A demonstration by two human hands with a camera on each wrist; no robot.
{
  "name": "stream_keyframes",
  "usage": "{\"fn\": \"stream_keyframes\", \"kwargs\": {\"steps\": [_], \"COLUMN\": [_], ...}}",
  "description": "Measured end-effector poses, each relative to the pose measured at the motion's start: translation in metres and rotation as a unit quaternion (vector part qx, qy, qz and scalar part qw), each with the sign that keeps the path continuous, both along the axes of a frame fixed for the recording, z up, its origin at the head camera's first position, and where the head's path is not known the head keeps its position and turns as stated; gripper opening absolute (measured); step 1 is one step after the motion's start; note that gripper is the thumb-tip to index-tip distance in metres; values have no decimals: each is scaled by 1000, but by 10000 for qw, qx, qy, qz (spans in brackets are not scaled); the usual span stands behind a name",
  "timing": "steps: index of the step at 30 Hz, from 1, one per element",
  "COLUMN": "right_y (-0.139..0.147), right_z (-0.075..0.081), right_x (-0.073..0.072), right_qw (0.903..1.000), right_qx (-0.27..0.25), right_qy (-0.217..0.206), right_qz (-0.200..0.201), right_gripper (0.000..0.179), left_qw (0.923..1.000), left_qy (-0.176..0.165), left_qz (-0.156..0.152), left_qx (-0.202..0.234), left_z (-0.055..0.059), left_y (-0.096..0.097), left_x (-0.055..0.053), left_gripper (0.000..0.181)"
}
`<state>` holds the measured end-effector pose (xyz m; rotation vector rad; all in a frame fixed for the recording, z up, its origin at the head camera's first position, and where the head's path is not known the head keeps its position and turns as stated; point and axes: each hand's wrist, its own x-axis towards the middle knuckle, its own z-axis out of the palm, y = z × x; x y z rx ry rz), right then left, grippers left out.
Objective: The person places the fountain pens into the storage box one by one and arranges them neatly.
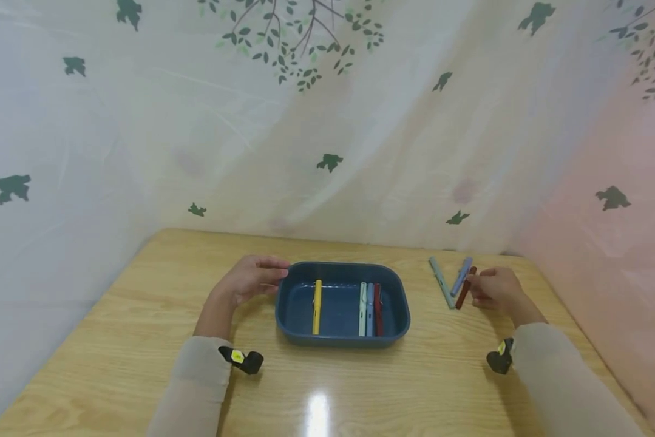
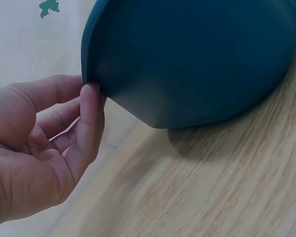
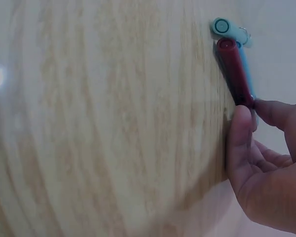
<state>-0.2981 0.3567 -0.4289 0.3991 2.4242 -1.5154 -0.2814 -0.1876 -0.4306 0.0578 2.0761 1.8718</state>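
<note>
On the wooden counter [image 1: 414,382], 4 pens [image 1: 317,308] already lie in the navy tray [image 1: 338,343] your left hand [image 1: 251,283] pinches by its rim, leaving 3 outside, rightward: green pen [image 1: 441,282], lavender pen [image 1: 461,277] and the dark red pen [image 3: 234,66] your right hand [image 1: 499,289] pinches between its fingers.

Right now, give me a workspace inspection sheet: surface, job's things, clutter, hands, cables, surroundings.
Surface: wood-grain table, bright reflection nearer the person than the tray.
Job's things: dark blue tray holding yellow pen, pale green pen, blue pen, red pen; outside it, green pen, lavender pen, second red pen.
Clutter: nothing seen.
Hands: left hand pinches tray rim; right hand pinches second red pen.
Cables: nothing seen.
Surroundings: printed curtain behind table.
</note>
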Motion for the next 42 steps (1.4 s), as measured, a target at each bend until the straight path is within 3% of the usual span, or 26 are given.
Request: {"fn": "stream_keyframes", "kwargs": {"steps": [8,21,25,33,37,42], "right_y": [0,14,12,10,11,11], "right_z": [-1,-3,0,-3,-3,-2], "right_x": [-5,-7,-4,-6,-6,-3], "right_qw": [9998,9955,9940,9826,9794,9811], "right_qx": [57,429,562,1525,1699,1543], "right_qy": [52,505,456,537,590,600], "right_qz": [-155,671,814,911,917,1004], "right_gripper": [67,46,49,57,55,57], "left_qw": [10000,9999,9999,9999,9999,9998], "left_qy": [-37,-88,-86,-100,-110,-106], "left_qz": [24,47,38,43,43,30], "left_qx": [26,66,90,95,123,138], "left_z": [0,-1,-1,0,0,1], "left_y": [0,1,0,-1,-2,0], "left_x": [0,-2,-2,-1,-1,-1], "left_gripper": [30,30,30,31,31,31]}}
